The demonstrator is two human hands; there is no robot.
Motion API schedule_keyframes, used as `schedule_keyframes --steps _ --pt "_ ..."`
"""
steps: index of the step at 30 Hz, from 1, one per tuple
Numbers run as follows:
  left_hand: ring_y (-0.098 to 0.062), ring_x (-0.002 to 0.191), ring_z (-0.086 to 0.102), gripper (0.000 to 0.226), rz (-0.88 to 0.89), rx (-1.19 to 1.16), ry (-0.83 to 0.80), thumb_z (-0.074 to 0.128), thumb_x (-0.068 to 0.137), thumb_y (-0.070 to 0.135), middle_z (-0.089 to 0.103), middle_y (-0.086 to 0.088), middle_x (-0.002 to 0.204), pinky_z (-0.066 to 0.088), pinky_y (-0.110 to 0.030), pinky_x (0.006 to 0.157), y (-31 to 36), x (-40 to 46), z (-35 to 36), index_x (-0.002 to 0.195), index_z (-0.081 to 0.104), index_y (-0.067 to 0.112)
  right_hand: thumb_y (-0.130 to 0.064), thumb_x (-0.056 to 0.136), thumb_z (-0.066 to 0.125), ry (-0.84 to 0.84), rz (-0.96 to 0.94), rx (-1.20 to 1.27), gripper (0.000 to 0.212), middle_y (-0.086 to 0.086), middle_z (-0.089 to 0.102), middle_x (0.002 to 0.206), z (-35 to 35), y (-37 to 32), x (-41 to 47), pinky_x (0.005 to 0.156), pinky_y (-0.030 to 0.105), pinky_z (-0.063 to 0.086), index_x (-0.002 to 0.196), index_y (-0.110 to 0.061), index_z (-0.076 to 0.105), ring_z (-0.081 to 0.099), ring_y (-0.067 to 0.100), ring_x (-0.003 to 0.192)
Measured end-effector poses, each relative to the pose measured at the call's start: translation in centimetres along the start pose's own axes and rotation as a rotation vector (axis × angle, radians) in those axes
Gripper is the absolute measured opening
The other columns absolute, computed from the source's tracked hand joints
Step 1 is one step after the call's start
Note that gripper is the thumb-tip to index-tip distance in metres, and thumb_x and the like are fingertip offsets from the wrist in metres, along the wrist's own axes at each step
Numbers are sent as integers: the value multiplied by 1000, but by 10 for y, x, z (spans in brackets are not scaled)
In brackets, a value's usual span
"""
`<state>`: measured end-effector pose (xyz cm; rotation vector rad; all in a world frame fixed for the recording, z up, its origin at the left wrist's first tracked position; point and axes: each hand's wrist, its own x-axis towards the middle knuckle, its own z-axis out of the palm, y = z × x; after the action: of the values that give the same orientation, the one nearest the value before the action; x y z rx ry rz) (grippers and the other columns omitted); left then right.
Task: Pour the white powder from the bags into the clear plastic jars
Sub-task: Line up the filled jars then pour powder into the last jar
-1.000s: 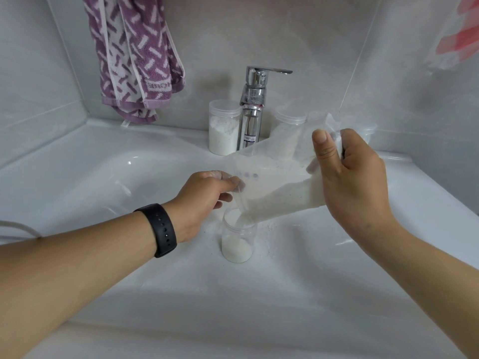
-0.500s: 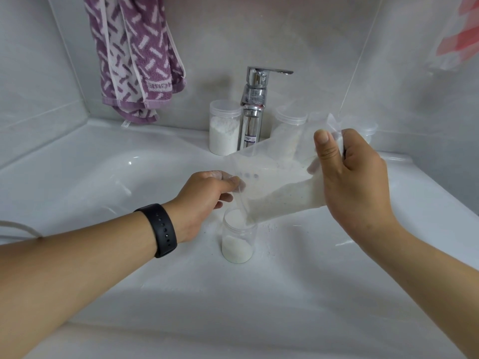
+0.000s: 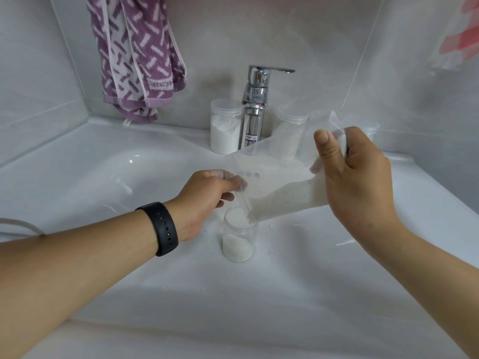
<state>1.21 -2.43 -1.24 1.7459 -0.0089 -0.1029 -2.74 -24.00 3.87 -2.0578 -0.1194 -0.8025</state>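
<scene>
A clear plastic bag [image 3: 282, 187] of white powder hangs tilted over the sink, its low corner at the mouth of an open clear jar [image 3: 239, 237]. The jar stands upright in the basin with powder in its bottom part. My left hand [image 3: 207, 195] pinches the bag's left edge just above the jar. My right hand [image 3: 355, 177] grips the bag's raised right end, thumb in front. Powder lies along the bag's lower side, sloping toward the jar.
A lidded jar of powder [image 3: 225, 126] stands left of the chrome tap [image 3: 255, 107]; another jar [image 3: 290, 130] stands right of it, behind the bag. A purple towel [image 3: 137, 55] hangs on the wall. The white sink [image 3: 103, 182] has spilled powder around the open jar.
The powder heap inside the bag has shrunk a little and slid toward the low corner. Both hands hold nearly the same places.
</scene>
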Motion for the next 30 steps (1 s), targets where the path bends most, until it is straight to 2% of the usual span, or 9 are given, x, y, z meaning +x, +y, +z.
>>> schedule_keyframes --steps 4,9,17,22,30 --pt "-11 87 64 19 0 -3 3 63 97 29 76 11 96 48 -27 85 -1 0 0 87 77 21 -59 98 50 16 0 5 46 -5 67 64 0 -1 1 50 13 37 70 -23 43 53 2 55" --pt "-11 87 64 19 -2 -6 2 63 97 29 76 10 96 48 -28 86 -2 0 0 87 77 21 -60 97 50 20 5 15 52 0 67 65 0 0 0 48 16 36 72 -15 43 52 10 55" --pt "-12 86 63 19 -2 -10 12 63 97 28 75 11 95 47 -27 84 -1 0 -1 87 77 20 -59 97 53 -1 11 -1 41 -8 69 67 1 -1 1 51 12 37 75 -24 49 54 0 58" --pt "-12 86 63 19 -5 -15 15 63 98 28 75 9 97 47 -27 84 -1 0 -1 89 77 20 -58 96 55 -1 10 -11 46 -8 68 68 1 0 0 50 12 37 80 -15 52 54 -1 58" --pt "-12 87 63 19 -20 -11 13 63 97 28 75 10 95 47 -26 83 1 -1 0 88 77 21 -57 98 52 -22 8 -9 47 -8 68 71 0 -2 0 51 10 38 82 -13 52 54 -6 58"
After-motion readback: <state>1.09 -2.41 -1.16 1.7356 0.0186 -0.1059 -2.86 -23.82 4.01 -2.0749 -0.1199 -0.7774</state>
